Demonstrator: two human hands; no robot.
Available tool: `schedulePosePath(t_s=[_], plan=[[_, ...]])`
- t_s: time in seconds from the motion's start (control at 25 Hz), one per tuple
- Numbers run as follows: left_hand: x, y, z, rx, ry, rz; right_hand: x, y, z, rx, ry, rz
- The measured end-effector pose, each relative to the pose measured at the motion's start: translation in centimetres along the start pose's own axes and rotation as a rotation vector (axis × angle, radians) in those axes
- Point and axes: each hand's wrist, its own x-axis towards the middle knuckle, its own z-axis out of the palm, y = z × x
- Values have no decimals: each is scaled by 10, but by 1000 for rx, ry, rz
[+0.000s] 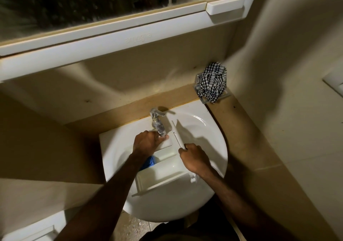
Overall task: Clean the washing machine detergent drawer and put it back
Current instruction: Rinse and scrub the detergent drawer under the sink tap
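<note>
The white detergent drawer (163, 174) lies in the white basin (207, 129), its front panel standing on edge at the far right. A blue insert (149, 161) shows in its left compartment. My left hand (146, 144) rests on the drawer's far compartment right under the chrome tap (157, 121), fingers reaching to the spout. My right hand (193, 157) grips the near end of the drawer's front panel. No running water can be made out.
A black-and-white checked cloth (212, 82) sits in a clear holder on the brown ledge at the back right. A white-framed mirror cabinet (111, 38) hangs overhead. Walls close in on both sides of the basin.
</note>
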Motion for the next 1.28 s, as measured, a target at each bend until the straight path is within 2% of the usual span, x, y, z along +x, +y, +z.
schedulePosePath(t_s=[0.08,0.16,0.32,0.48,0.56,0.64,0.72,0.8,0.88,0.96,1.04,1.12,1.2,1.28], plan=[[-1,6,1,28,3,-38,2,2,-2,2,-2,7],[2,7,2,59,-9,34,3,4,-7,16,-8,4],[6,-7,-2,-91,-155,103,5,9,-15,-17,6,-6],[3,-6,-4,50,-36,87,9,12,-24,15,17,14],[0,4,-2,44,-37,32,10,13,-29,9,15,12],[2,3,5,24,-47,57,11,13,-31,-13,13,0],[5,-4,6,-39,-130,104,11,15,-30,-44,7,-2],[7,-9,-2,-211,-256,44,12,18,-32,-54,11,0],[7,-14,-8,-237,-299,72,13,21,-37,-42,39,9],[2,-15,-7,-159,-194,97,14,21,-43,-40,61,0],[-5,-9,-9,-109,-27,-16,13,18,-44,-27,65,-16],[-9,4,-11,-14,64,-134,12,15,-42,-19,66,-29],[-9,12,-9,50,58,-171,10,14,-39,-27,65,-22],[-4,7,-5,-1,-44,-134,9,18,-40,-32,64,-15]])
